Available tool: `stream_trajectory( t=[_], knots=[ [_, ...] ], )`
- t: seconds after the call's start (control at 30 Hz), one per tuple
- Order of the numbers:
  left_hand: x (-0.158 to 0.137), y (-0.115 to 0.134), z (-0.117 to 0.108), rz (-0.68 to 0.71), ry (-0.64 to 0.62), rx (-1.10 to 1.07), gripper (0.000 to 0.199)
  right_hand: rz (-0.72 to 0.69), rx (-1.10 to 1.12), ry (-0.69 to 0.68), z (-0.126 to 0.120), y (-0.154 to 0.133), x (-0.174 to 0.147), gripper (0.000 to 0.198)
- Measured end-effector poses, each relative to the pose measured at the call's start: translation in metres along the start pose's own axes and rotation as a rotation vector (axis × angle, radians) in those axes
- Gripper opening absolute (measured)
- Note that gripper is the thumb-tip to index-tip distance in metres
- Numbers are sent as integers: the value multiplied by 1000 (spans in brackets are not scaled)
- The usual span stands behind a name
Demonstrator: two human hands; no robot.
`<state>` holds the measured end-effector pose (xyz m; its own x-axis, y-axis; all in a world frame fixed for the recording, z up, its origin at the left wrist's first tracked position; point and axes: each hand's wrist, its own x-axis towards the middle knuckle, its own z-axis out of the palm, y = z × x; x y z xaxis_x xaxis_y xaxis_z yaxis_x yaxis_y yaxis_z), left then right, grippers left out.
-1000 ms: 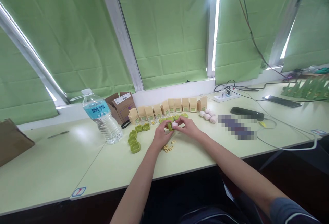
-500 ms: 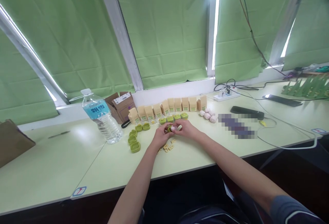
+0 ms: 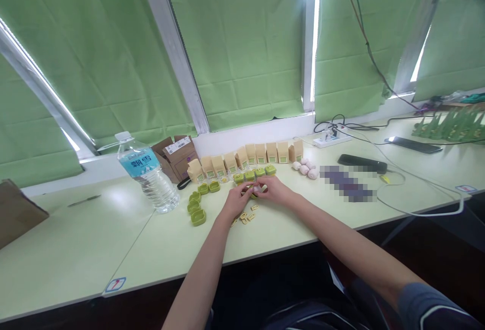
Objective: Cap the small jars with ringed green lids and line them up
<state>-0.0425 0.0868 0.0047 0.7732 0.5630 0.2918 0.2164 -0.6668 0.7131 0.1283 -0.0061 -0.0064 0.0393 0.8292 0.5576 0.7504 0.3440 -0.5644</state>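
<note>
My left hand (image 3: pixel 238 200) and my right hand (image 3: pixel 273 190) meet over the table, fingertips closed together. Between them is a small green container (image 3: pixel 253 196), mostly hidden by fingers, with a pale pink piece (image 3: pixel 257 188) at its opening. Just behind the hands stands a row of green containers (image 3: pixel 249 175) with yellow details on top. To the left, several open green containers (image 3: pixel 198 217) form a curve. Small yellow loop-shaped pieces (image 3: pixel 244 217) lie scattered in front of my left hand. Several pale pink, egg-like bundles (image 3: pixel 304 169) sit together on the right.
Small beige paper boxes (image 3: pixel 250 154) line the back. A water bottle (image 3: pixel 149 176) and an opened cardboard box (image 3: pixel 175 158) stand left. On the right are a power strip (image 3: pixel 331 138), a black device (image 3: pixel 362 163), a phone (image 3: pixel 413 144) and a white cable (image 3: pixel 420 215).
My fingers have closed in around the green container and pink piece, which show less. A pale strip near my right fingertips is no longer visible. The view has shifted slightly.
</note>
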Motion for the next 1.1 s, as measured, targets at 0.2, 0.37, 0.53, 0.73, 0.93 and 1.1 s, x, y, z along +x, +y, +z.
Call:
stream_trajectory(
  t=[0.2,0.37,0.53,0.73,0.93,1.1],
  knots=[
    [0,5,1,44,29,58,33,24,8,23,2,2,-1,8],
    [0,6,2,75,44,89,31,25,15,36,2,1,-2,7],
    [1,5,5,91,50,142,29,13,32,40,2,-2,-3,4],
    [2,3,8,96,51,242,25,-6,32,23,4,-2,-3,3],
    [2,2,8,89,55,261,24,4,-13,10,4,-5,0,6],
    [4,1,9,85,59,272,24,-7,-83,27,4,-8,0,7]
  ],
)
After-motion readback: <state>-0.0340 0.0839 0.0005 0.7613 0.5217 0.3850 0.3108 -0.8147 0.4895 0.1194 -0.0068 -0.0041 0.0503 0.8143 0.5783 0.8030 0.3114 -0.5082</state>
